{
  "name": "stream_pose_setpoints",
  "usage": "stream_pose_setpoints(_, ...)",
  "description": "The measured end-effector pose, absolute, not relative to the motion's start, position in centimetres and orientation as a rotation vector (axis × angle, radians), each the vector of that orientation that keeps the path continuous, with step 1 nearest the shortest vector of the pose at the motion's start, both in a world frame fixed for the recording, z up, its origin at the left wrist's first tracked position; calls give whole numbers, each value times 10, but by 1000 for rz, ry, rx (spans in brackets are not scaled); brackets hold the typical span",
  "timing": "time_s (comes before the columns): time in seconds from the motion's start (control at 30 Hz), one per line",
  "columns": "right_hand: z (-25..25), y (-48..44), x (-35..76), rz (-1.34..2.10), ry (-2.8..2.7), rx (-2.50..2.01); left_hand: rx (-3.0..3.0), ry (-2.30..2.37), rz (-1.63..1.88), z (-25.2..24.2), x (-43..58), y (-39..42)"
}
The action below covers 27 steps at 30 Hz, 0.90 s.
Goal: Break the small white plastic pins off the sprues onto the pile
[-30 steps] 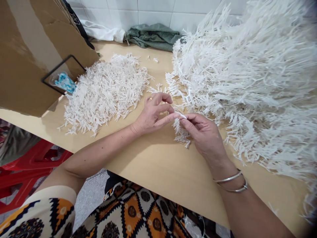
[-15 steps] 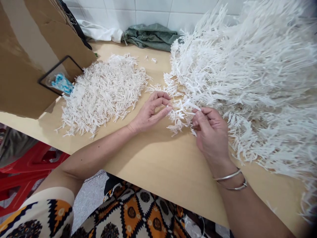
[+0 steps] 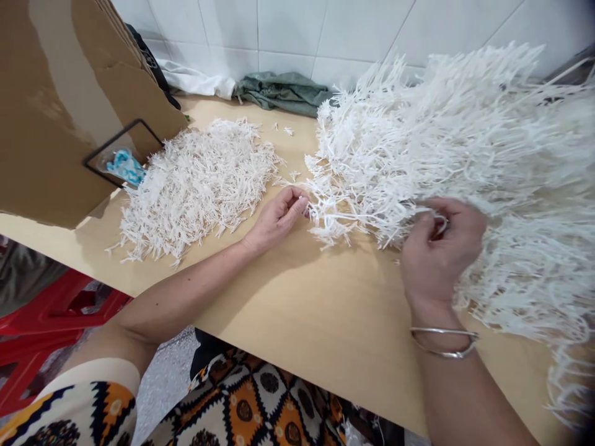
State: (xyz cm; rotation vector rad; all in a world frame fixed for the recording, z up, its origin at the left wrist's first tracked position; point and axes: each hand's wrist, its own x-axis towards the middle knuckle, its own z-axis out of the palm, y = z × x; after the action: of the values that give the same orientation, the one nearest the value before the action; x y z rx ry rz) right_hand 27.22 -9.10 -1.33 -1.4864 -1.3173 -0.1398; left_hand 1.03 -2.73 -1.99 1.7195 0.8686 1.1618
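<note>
My left hand point(image 3: 281, 220) is pinched closed at the left edge of the large tangle, with white tips of a branched plastic sprig point(image 3: 320, 214) at its thumb and forefinger. My right hand point(image 3: 444, 248) is curled against the front of a big heap of white branched plastic sprigs point(image 3: 395, 148). Its fingertips are partly blurred and sunk among the strands; a bit of white shows inside the curl, too unclear to name. Left of my left hand lies a lower pile of short white sprig pieces point(image 3: 199, 179).
A cardboard box point(image 3: 51, 124) stands at the left, with a black wire frame point(image 3: 100, 152) and a clear cup with blue-and-white contents point(image 3: 125, 166) beside it. Green cloth point(image 3: 283, 93) and white cloth point(image 3: 195, 79) lie along the tiled wall. Red stools point(image 3: 60, 310) stand below the table's left edge.
My right hand has moved right, away from the white stem it pinched, into the big heap. My left fingers have closed from a looser curl. The view has tilted up slightly.
</note>
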Motion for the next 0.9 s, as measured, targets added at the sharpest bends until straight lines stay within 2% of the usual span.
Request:
stream_pose_setpoints(0.17,-7,-110,252,-470,-1616,-1457,1549,691,1099,-21,12,-26)
stream_pose_setpoints(0.27,-2,-124,232,-541,-1771,-1248,1465,627,1074,-18,9,-27)
stream_pose_setpoints(0.4,-4,-130,202,-160,-2012,-982,1436,574,1034,-12,6,-31)
stream_pose_setpoints(0.57,-24,-119,189,158,-1710,-1222,1463,538,903,-7,9,-39)
stream_pose_setpoints(0.73,-32,-116,199,515,-1553,-1390,1504,615,940,-14,13,-38)
stream_pose_setpoints(0.9,-29,-116,203,614,-1482,-1385,1597,700,958,-26,11,-31)
